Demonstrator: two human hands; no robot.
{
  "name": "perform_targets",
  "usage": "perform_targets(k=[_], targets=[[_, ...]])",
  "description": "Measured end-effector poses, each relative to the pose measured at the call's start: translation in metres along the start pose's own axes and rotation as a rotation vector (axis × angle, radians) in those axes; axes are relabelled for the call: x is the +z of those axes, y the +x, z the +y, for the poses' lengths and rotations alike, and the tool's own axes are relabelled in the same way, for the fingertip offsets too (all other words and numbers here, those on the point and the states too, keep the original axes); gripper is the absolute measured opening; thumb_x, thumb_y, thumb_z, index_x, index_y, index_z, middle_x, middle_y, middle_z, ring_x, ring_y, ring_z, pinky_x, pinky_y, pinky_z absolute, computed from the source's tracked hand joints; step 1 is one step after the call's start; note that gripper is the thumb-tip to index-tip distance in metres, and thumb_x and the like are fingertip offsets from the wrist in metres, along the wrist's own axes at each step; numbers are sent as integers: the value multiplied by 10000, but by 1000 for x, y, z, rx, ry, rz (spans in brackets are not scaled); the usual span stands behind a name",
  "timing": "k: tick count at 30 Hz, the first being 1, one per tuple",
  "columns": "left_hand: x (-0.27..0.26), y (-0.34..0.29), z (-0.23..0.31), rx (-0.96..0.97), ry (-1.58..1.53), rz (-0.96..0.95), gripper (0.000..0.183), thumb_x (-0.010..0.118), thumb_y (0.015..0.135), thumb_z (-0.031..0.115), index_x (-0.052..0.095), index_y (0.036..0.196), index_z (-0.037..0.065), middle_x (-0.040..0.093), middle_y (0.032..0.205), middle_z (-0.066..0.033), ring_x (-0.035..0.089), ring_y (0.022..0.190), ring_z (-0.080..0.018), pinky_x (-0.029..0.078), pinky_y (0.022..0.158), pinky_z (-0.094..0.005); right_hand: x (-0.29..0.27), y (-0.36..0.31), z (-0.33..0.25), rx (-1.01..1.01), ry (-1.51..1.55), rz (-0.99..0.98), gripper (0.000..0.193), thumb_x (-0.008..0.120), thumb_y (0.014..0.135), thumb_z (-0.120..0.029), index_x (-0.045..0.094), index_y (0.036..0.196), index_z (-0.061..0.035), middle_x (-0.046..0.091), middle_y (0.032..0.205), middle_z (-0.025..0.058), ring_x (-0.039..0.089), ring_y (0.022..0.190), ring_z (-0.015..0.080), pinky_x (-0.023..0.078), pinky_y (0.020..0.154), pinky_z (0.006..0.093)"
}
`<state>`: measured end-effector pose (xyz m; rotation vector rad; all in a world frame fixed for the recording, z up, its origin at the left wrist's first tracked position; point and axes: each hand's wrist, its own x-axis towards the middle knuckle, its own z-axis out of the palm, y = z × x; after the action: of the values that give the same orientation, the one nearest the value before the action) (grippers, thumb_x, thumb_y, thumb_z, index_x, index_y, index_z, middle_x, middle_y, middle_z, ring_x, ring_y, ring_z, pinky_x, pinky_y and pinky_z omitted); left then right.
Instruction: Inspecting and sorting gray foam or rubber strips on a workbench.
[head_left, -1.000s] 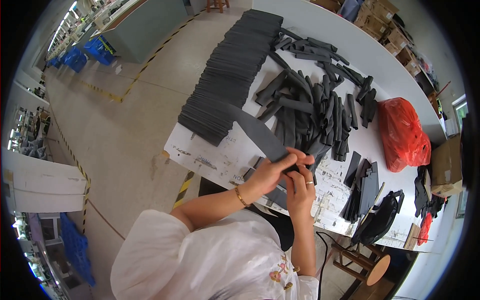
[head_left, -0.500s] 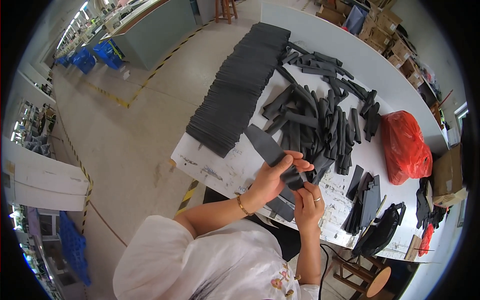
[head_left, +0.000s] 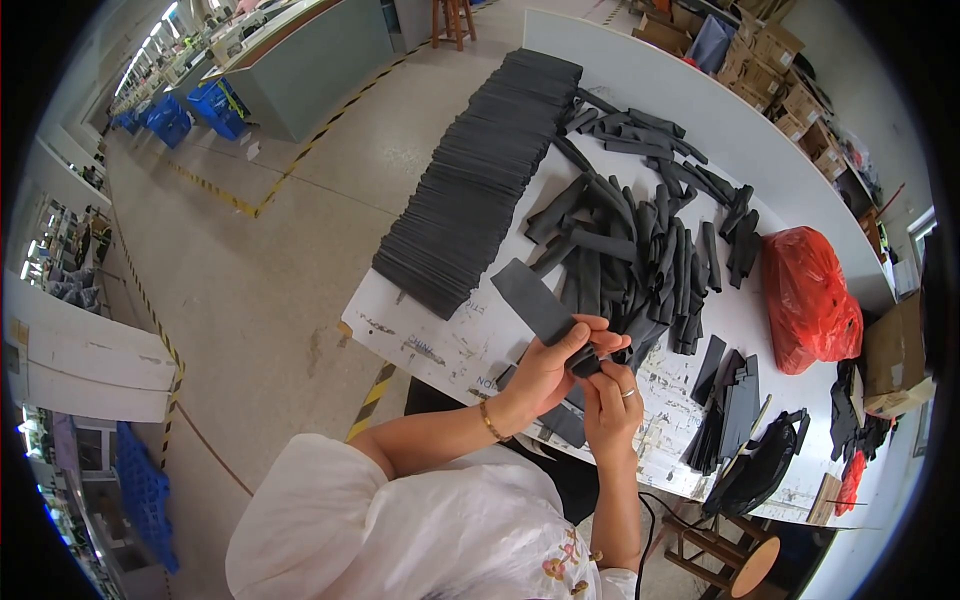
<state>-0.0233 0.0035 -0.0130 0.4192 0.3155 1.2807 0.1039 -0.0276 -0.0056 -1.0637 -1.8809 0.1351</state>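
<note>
A flat strip of dark grey material (head_left: 535,298) is held in both hands above the table's near edge. My left hand (head_left: 550,372) is closed round its middle, thumb on top, and the free end sticks out to the upper left. At the other end, which looks curled or folded, my right hand (head_left: 610,400) pinches with thumb and fingers. Just beyond the hands lies a loose pile of similar grey pieces (head_left: 605,240), many rolled or folded. To the left a long row of stacked grey strips (head_left: 480,170) runs away from me. More flat strips (head_left: 563,422) lie below my hands.
On the white table (head_left: 410,335) a red plastic bag (head_left: 810,300) stands at the right. Nearer are flat grey pieces (head_left: 738,400) and a black bag (head_left: 765,465). A cardboard box (head_left: 895,355) sits at the far right. A wooden stool (head_left: 750,565) stands below the table edge.
Both hands have shifted slightly down. The strip's far end has dropped a little and turned flatter, and its near end is now more curled between my hands.
</note>
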Motion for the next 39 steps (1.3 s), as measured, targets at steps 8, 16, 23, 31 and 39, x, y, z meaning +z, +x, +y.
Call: perform_targets(k=[8,16,23,31,39], targets=[[-5,9,-3,-22,60,21,352,470,1020,287,546,1204,-3,624,1208,-223,561,1210,-322,443,1031,-438,18,2,-6,557,353,146,199,761,801,-85,593,820,21,609,959,133,581,856,225,469,763,304],[-16,19,8,61,99,-145,295,526,994,243,614,1198,49,673,1157,-137,500,1278,-349,343,1125,-483,2,-4,-12,880,817,319,127,690,886,-89,613,945,-7,571,1073,38,530,921,94,444,784,247],[-38,22,19,11,129,221,301,576,975,221,611,1146,-25,675,1077,-184,643,1057,-310,509,944,-416,4,-20,8,768,499,344,124,673,909,-106,623,860,-3,572,808,-14,440,705,59,344,623,206],[-71,-34,22,-67,1006,349,211,690,896,184,709,982,-8,695,907,-51,604,769,-103,476,697,-231,-5,-89,7,985,442,121,115,690,888,-78,618,851,4,600,756,3,468,654,60,402,604,219],[-112,-57,-7,385,1575,259,124,802,736,118,717,811,69,589,751,-46,541,686,-175,429,638,-290,16,-130,12,1000,128,-44,153,729,848,-105,648,916,5,605,767,54,541,669,134,446,627,271]])
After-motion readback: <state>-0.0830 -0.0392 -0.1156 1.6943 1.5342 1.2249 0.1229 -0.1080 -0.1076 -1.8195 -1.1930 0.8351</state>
